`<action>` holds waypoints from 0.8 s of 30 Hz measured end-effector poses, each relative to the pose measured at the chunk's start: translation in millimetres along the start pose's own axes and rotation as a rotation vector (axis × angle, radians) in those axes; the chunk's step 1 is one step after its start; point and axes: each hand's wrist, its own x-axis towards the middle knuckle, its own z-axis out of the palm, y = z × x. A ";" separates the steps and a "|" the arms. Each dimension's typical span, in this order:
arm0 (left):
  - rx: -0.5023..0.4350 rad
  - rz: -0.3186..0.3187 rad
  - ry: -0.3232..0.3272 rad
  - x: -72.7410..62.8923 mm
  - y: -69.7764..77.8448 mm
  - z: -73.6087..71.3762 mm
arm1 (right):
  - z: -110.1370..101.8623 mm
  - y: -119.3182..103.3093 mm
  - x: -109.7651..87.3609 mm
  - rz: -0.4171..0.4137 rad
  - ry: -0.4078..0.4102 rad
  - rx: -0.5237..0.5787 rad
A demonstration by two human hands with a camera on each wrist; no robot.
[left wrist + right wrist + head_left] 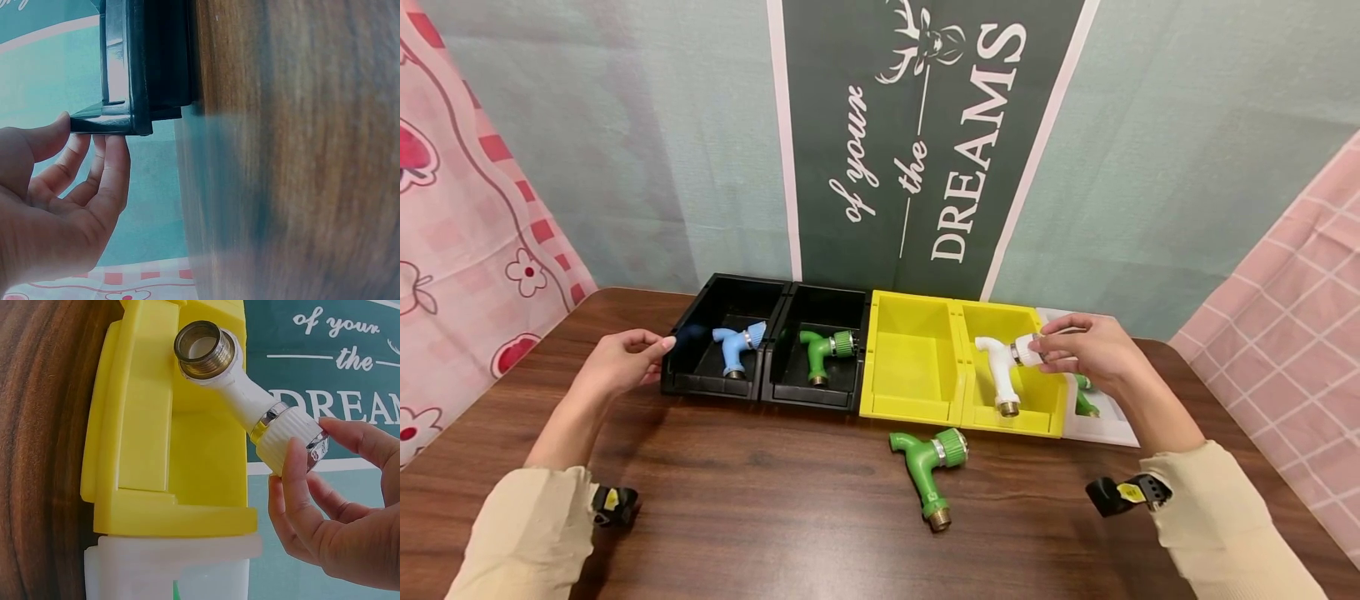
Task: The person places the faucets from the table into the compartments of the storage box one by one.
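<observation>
My right hand [1086, 350] pinches a white plastic tap [1002, 371] by its ribbed knob, thumb and fingertips around the knob's end. The tap is over the right-hand yellow bin [1049, 423], its brass threaded end pointing down towards the bin's front. At the far left, my left hand [625, 362] holds the outer side of a black bin [119, 119], thumb at the rim and fingertips against the wall. Inside that bin lies a blue tap [735, 350]. A green tap [921, 471] lies on the table in front of the yellow bins.
A second black bin [812, 402] holds another green tap [820, 354]. Beside it stands the left-hand yellow bin [910, 408]. A white bin [1101, 429] with green parts inside ends the row, partly behind my right hand. Printed curtains hang behind the wooden table [760, 508].
</observation>
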 end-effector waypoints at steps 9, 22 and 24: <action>0.003 0.000 -0.006 -0.3 0.7 -0.2 | 2.6 -3.5 8.1 -0.007 0.008 -0.012; 0.008 0.006 0.005 -0.6 0.8 0.5 | 10.0 -3.3 13.2 0.009 0.037 -0.031; 0.008 0.006 0.004 -0.5 1.0 0.6 | 11.6 -2.4 14.5 0.008 0.036 -0.045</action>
